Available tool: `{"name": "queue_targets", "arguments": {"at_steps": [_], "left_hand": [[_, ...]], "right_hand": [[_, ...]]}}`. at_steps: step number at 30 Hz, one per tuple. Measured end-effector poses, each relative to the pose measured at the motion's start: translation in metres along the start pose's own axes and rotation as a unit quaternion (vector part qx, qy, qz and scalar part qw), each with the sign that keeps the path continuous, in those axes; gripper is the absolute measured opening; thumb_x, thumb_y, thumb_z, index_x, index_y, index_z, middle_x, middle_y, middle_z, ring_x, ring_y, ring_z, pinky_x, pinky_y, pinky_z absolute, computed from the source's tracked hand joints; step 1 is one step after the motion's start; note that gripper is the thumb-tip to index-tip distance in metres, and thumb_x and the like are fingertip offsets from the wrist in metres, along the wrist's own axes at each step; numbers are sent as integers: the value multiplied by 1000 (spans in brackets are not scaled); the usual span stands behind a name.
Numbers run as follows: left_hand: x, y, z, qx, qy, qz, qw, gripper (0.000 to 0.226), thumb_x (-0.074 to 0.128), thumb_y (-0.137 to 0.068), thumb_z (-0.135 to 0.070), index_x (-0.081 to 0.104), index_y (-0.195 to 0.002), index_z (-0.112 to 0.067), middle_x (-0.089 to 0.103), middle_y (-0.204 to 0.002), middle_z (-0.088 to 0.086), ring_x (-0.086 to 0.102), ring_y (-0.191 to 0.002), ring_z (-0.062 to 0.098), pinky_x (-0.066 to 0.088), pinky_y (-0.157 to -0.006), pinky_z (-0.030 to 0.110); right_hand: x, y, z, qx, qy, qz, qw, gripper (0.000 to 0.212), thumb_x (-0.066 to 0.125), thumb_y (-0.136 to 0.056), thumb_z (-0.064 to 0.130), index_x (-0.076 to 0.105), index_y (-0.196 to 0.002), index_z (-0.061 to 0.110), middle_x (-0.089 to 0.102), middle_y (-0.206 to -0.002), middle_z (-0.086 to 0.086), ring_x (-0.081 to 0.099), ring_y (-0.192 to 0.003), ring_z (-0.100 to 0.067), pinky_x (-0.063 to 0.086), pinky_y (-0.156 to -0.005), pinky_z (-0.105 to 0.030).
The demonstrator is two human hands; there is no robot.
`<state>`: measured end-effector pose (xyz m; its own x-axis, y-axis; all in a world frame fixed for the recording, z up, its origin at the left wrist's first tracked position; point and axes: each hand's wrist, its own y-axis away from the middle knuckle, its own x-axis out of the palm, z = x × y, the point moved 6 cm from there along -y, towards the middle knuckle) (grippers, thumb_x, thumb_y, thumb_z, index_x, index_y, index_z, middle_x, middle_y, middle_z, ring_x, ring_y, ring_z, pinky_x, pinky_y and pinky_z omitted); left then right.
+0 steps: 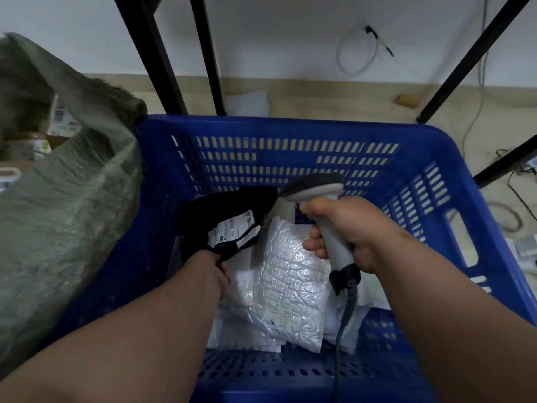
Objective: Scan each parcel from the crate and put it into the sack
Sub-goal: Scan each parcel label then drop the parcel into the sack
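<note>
Inside the blue slotted crate (290, 132) my left hand (213, 266) grips the near edge of a black parcel (209, 210) with a white label (232, 231), lifted above the others. My right hand (348, 228) holds a grey handheld scanner (316, 187) by its handle, its head pointed toward that label. Its dark cable (341, 330) hangs down toward me. White and clear bubble-wrap parcels (290, 283) lie on the crate floor under both hands. The grey-green woven sack (64, 205) stands open at the crate's left side.
Black metal rack legs (157, 53) rise behind the crate, with another (476, 53) at the right. Boxes with barcode labels (61, 114) show inside the sack's mouth. Cables (511, 196) trail on the floor at the right.
</note>
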<state>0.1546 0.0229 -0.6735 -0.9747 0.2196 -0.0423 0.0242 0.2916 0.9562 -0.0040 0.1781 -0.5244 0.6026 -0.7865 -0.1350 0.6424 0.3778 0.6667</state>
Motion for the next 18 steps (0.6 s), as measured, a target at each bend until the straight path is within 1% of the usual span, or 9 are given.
{"name": "queue_targets", "arguments": {"at_steps": [2,4,6,8,10,12,13,16,18], "left_hand": [[-2,6,-8,58,5,-6,998,24,54,-96,-8,56,-72,-10,54,-61,2,48,-49,11,44,-50,20],[-4,18,-19,133,-4,6,991,16,53,-94,-3,62,-83,-8,59,-69,5,55,-51,15,46,-44,21],[-5,34,-30,214,-45,30,975,19,50,-94,0,64,-93,-13,63,-78,8,58,-59,19,43,-40,20],[-3,56,-39,266,-83,60,959,23,49,-94,0,63,-88,-18,66,-82,10,60,-64,21,44,-41,21],[2,81,-46,285,-87,110,948,26,45,-96,0,61,-86,-18,66,-85,12,62,-69,25,51,-52,29],[5,110,-51,293,-81,162,939,28,41,-99,1,62,-93,-17,67,-91,13,65,-76,29,55,-64,38],[6,125,-54,297,-82,188,933,29,39,-100,1,62,-97,-16,68,-94,13,67,-78,29,55,-64,39],[7,172,-61,309,-81,270,908,33,35,-100,3,63,-99,-15,73,-90,13,73,-69,28,56,-52,37],[4,201,-65,317,-94,319,888,35,35,-100,3,64,-100,-16,75,-92,13,74,-70,25,57,-52,37]], "right_hand": [[-5,5,3,-9,-1,-9,1000,19,68,-89,22,61,-94,5,60,-63,-10,66,-48,-22,51,-51,-29],[-11,14,5,-17,2,-17,1000,20,69,-88,23,62,-96,5,61,-65,-11,67,-50,-22,52,-49,-28],[-19,25,8,-30,9,-29,999,21,69,-87,23,62,-98,6,62,-67,-11,69,-52,-23,51,-48,-28],[-27,39,11,-46,20,-43,998,19,69,-87,22,63,-96,7,62,-67,-11,70,-53,-23,52,-48,-28],[-34,56,14,-64,25,-53,996,15,69,-87,21,62,-91,9,62,-67,-11,70,-53,-22,52,-50,-28],[-39,75,17,-84,27,-58,994,13,69,-87,20,62,-89,9,62,-65,-12,70,-55,-24,52,-53,-30],[-42,85,18,-95,27,-62,993,12,68,-87,19,62,-89,8,62,-64,-12,70,-55,-24,52,-54,-31],[-48,115,24,-134,30,-66,988,13,67,-87,18,62,-89,6,62,-63,-12,69,-56,-25,52,-51,-31],[-50,134,26,-155,17,-63,986,12,66,-87,16,62,-87,4,61,-59,-11,69,-56,-26,50,-49,-31]]}}
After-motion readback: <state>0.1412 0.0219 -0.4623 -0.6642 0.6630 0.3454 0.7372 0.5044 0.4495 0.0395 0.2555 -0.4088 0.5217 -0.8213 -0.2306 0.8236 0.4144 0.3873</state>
